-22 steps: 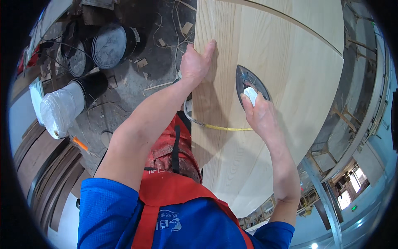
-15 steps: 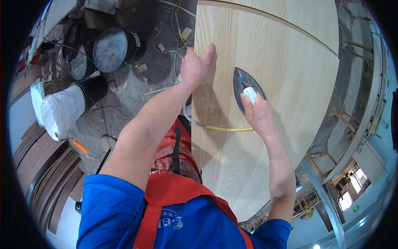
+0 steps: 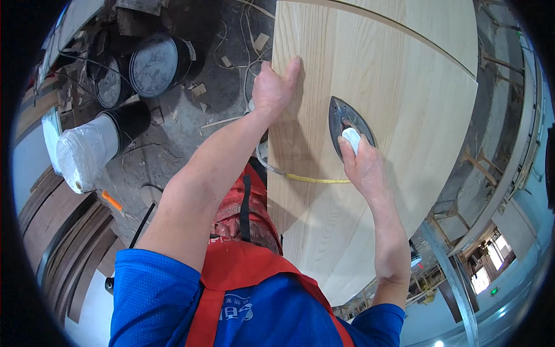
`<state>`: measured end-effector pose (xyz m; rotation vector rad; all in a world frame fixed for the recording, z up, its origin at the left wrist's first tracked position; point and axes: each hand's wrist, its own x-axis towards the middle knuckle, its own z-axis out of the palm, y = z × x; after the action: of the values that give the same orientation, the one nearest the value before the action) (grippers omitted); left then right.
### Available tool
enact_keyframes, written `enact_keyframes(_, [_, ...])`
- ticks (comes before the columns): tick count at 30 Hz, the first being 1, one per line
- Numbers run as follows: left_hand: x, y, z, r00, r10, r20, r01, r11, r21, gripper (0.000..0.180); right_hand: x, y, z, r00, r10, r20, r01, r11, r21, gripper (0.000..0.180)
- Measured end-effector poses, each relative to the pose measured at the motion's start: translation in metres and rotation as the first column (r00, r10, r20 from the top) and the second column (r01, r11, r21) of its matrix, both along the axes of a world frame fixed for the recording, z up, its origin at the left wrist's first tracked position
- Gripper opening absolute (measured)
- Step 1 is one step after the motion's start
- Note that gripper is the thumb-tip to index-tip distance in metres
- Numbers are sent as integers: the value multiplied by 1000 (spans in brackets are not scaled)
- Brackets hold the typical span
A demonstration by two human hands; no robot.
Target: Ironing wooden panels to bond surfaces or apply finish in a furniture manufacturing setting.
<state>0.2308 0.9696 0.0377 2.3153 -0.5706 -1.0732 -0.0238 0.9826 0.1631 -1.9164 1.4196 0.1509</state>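
A clothes iron [image 3: 347, 110] rests with its dark, pointed soleplate on a pale wood-grained panel [image 3: 399, 179], tip facing away from me. My right hand [image 3: 365, 168] is closed around its white handle. A cord wrapped in yellow and grey [image 3: 315, 179] runs from near my right wrist across the panel and over its left edge. My left hand [image 3: 274, 89] grips that same edge farther up, thumb lying on top. The fingers beneath the edge are hidden.
A second pale board [image 3: 428, 29] adjoins the panel at the far side. Black buckets [image 3: 153, 66] and a plastic-wrapped white bucket [image 3: 87, 147] stand at left, with an orange-handled tool [image 3: 111, 200] on the floor. Stacked boards [image 3: 75, 260] lie lower left; wooden racks [image 3: 480, 165] are at right.
The whole view has shifted slightly. The iron and my right hand are a little farther right in the picture, at nearly the same spot on the panel. Both grips stay the same.
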Motion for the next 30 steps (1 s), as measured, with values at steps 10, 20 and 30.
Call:
enact_keyframes(10, [0,-2,0,1000,-15,1,15,1000,11,87,1,2,2,996,72,-58,-73,997,-6,45])
enact_keyframes(20, [0,-1,5,1000,-9,-1,9,1000,-1,85,6,0,10,993,98,-64,-99,995,-10,44])
enact_keyframes(30, [-1,-1,2,1000,-11,-14,11,1000,-1,85,3,8,2,996,69,-50,-70,997,-16,44])
